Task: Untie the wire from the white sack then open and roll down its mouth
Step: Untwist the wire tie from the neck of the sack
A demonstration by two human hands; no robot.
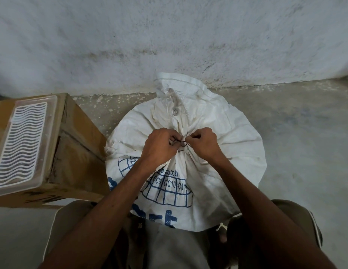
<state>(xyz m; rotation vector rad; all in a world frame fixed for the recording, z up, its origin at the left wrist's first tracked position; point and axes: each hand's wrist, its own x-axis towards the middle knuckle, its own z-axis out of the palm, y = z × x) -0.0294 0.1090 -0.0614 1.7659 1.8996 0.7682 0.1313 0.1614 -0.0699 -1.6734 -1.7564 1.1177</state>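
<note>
— Where's the tie?
— On the white sack (217, 136) neck, between my knees: left hand (159, 145) and right hand (203, 142) both pinch the wire (181, 143).
— Risk?
— Twisting the wrong way tightens it; the thin end could slip free.

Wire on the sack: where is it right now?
Head view, centre frame: the dark wire sits at the gathered neck of the white sack, pinched between the left hand and right hand.
</note>
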